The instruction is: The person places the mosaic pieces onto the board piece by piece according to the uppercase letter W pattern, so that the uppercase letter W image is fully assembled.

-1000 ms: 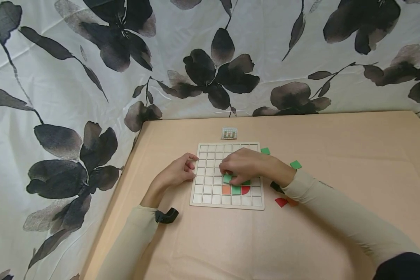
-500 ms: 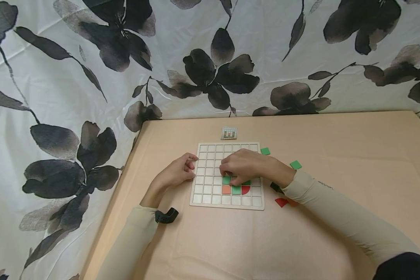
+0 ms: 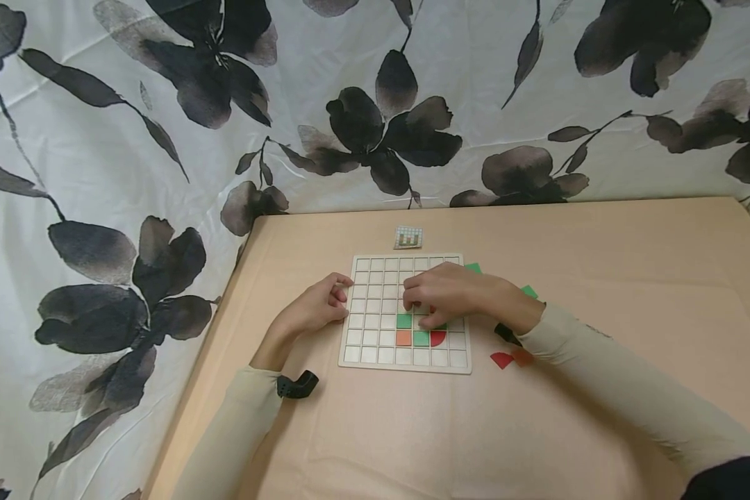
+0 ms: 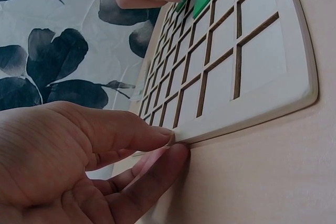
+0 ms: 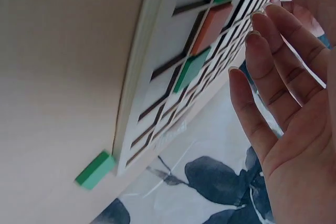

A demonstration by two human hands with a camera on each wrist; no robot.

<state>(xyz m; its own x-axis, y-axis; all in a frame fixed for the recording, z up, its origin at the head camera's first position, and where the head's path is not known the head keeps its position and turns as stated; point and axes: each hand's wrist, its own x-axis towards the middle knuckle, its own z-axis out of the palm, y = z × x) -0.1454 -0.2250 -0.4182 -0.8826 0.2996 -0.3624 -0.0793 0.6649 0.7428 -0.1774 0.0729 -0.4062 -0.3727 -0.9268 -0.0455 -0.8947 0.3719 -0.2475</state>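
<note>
A white grid board (image 3: pixel 367 323) lies on the table, with flat coloured tiles set in several cells. My left hand (image 3: pixel 312 305) is at its left edge, thumb (image 4: pixel 152 136) and a fingertip at the rim in the left wrist view. My right hand (image 3: pixel 446 295) is over the board's middle right, its fingers (image 5: pixel 257 56) loosely extended with no tile between them in the right wrist view. Left of its thumb sits a green square tile (image 3: pixel 404 321). Below are an orange tile (image 3: pixel 403 338), another green tile (image 3: pixel 421 339) and a rounded red tile (image 3: pixel 437 338). Another green tile is partly hidden.
Loose green tiles (image 3: pixel 473 268) (image 3: pixel 529 292) lie right of the board, partly behind the right forearm. A red tile (image 3: pixel 501 360) and an orange tile (image 3: pixel 522 357) lie lower right. A small pattern card (image 3: pixel 408 237) is beyond the board. A floral cloth (image 3: pixel 325 180) hangs behind.
The green square tile has settled straight into its cell. My right hand has shifted slightly to the right, away from that tile. My left hand has stayed in place.
</note>
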